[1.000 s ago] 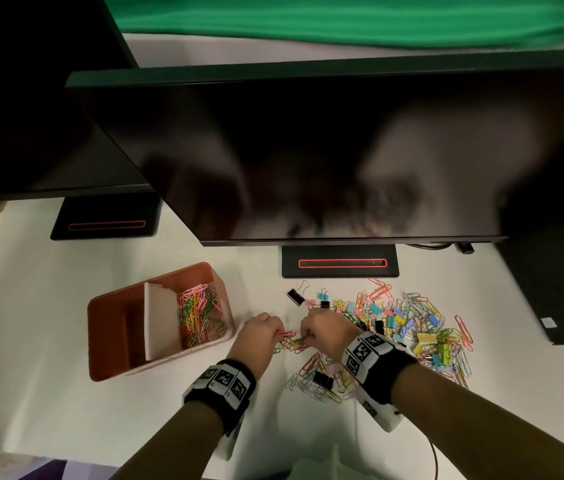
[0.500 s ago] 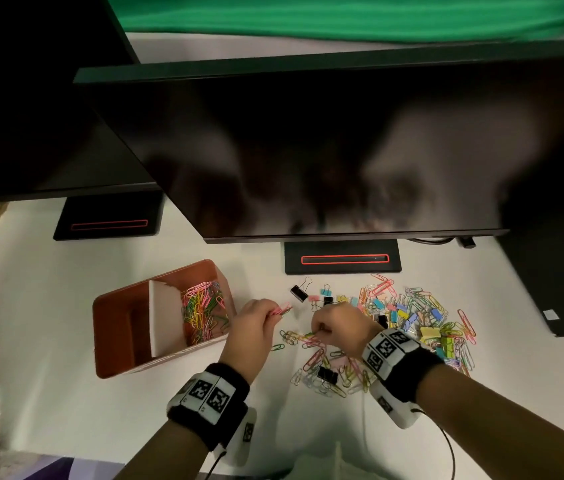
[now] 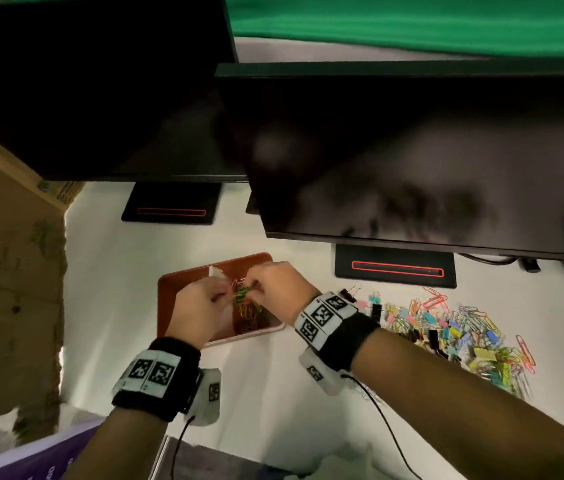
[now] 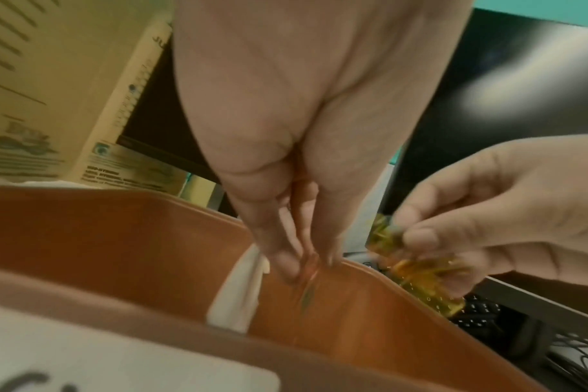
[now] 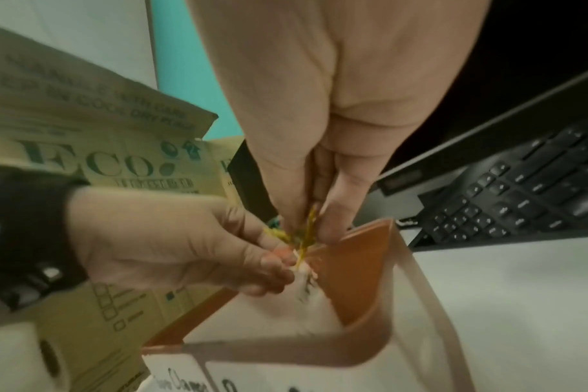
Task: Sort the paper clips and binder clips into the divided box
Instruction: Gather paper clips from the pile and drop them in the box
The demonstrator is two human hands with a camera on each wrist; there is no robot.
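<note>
Meanwhile, both hands hung over the divided box (image 3: 183, 282) | left hand (image 3: 197, 308) pinched a pink paper clip (image 3: 233, 285) | right hand (image 3: 275, 289) pinched a yellow-green bunch of paper clips (image 5: 302, 233) above the right compartment | sorted clips (image 3: 247, 318) lay inside | mixed clip pile (image 3: 453, 327) sat to the right on the white desk (image 3: 117, 271).

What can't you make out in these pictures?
- Head view: left hand and right hand cover much of the orange divided box.
- Right wrist view: yellow paper clips motion-blurred; count unclear.
- Head view: mixed clip pile too small to count.
</note>
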